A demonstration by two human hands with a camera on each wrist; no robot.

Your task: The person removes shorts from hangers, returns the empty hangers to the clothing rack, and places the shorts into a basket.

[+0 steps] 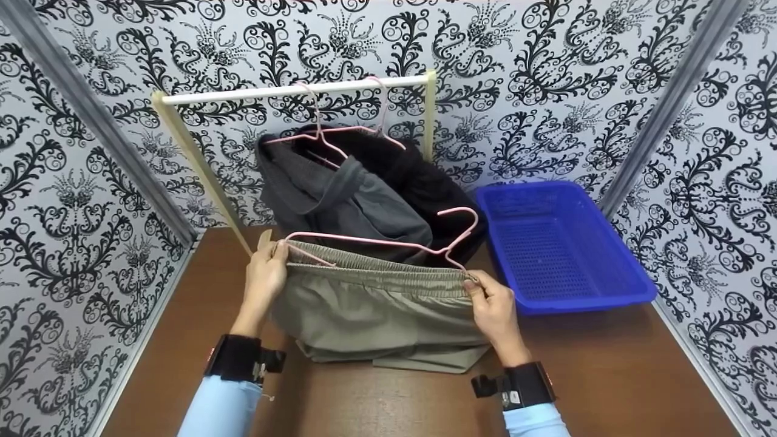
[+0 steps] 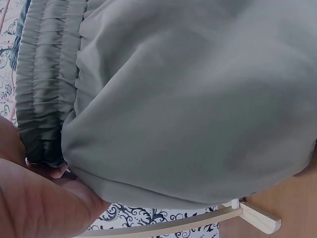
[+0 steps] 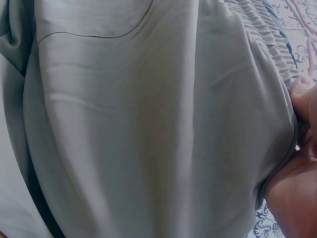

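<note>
Olive-green pants (image 1: 376, 309) with a gathered elastic waistband hang between my two hands in the head view. A pink hanger (image 1: 364, 239) sits at the waist opening, its lower ends inside the waistband and its hook pointing up at the right. My left hand (image 1: 265, 273) grips the left end of the waistband, beside the hanger's left corner. At the right end, my right hand (image 1: 495, 306) pinches the waistband between thumb and fingers. Both wrist views are mostly filled by the pants' cloth (image 2: 198, 109), with the right thumb (image 3: 301, 89) on the waistband edge.
Behind the pants stands a small garment rack (image 1: 243, 92) with a white rod. Grey pants (image 1: 364, 200) and a black garment (image 1: 437, 182) hang from it on pink hangers. To the right, a blue plastic basket (image 1: 631, 273) rests on the brown table (image 1: 607, 370). Patterned walls enclose the table.
</note>
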